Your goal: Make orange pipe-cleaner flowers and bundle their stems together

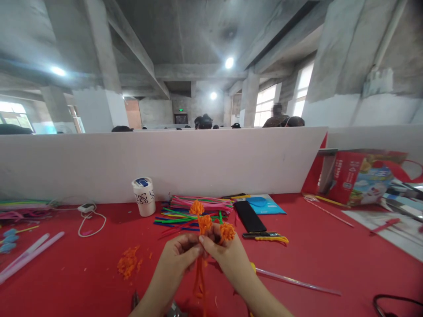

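Observation:
Three orange craft flowers (205, 223) on thin orange stems stand upright between my hands, above the red table. My left hand (180, 257) pinches the stems from the left, just below the flower heads. From the other side, my right hand (222, 246) has its thumb and fingers closed on the same stems, with one flower head (228, 231) showing over its fingers. The stem ends hang down below both hands. Left of them on the table lies a small heap of orange scraps (128, 262).
Behind my hands lies a bundle of coloured strips (201, 204). A white cup (144, 197), a black phone (250, 216), a cutter (260, 235) and a clear rod (299, 281) are also on the table (317, 259). A white partition (211, 163) runs along the back; a red bag (360, 176) stands right.

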Action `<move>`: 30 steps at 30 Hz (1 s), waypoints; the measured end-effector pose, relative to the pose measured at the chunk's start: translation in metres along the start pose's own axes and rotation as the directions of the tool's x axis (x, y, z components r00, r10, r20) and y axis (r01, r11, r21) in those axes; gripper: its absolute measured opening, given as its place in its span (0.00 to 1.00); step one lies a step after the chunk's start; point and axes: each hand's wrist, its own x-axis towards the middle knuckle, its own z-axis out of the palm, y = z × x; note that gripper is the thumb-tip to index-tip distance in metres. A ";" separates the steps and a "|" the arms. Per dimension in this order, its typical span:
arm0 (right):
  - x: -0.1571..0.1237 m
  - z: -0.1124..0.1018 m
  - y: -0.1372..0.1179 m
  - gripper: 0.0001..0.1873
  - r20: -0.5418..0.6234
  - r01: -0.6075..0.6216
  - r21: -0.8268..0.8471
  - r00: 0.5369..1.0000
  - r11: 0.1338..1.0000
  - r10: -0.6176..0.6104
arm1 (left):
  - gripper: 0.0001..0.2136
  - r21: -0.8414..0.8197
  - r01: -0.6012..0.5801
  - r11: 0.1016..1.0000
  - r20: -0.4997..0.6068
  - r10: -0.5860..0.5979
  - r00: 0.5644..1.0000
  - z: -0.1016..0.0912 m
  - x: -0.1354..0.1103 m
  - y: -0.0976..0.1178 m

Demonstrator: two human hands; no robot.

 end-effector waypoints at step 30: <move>0.168 -0.020 0.072 0.15 0.373 0.376 -0.923 0.926 -0.076 0.049 | 0.10 -0.210 -0.056 0.976 -0.354 -0.022 0.935 -0.092 0.011 0.061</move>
